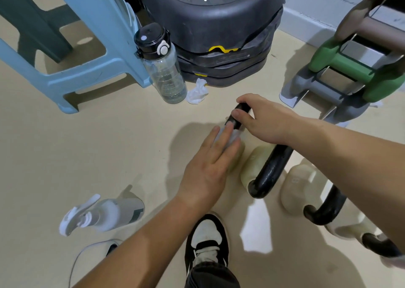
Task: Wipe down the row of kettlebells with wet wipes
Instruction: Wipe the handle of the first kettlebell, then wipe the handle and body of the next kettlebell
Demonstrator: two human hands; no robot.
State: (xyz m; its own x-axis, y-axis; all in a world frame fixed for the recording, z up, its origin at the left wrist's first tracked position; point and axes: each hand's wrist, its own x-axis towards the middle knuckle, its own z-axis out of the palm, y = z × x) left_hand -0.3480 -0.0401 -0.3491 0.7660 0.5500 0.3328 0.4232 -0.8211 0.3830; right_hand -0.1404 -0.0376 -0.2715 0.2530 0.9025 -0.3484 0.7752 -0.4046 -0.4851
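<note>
A row of cream kettlebells with black handles runs across the floor from the centre to the lower right. My right hand [260, 121] grips the black handle of the farthest kettlebell [237, 156]. My left hand [210, 165] lies flat with straight fingers on that kettlebell's side, pressing a white wet wipe [230, 134] against it. Most of this kettlebell is hidden under my hands. The second kettlebell [256, 165] and the third kettlebell [295, 191] stand to the right, untouched. A fourth one [350, 230] shows partly under my right forearm.
A crumpled used wipe [197, 92] lies by a clear water bottle with a black lid [164, 68]. A white spray bottle [103, 215] lies at lower left. A blue plastic stool [87, 46], stacked black steppers [219, 35] and a dumbbell rack [341, 75] stand behind. My shoe [207, 241] is below.
</note>
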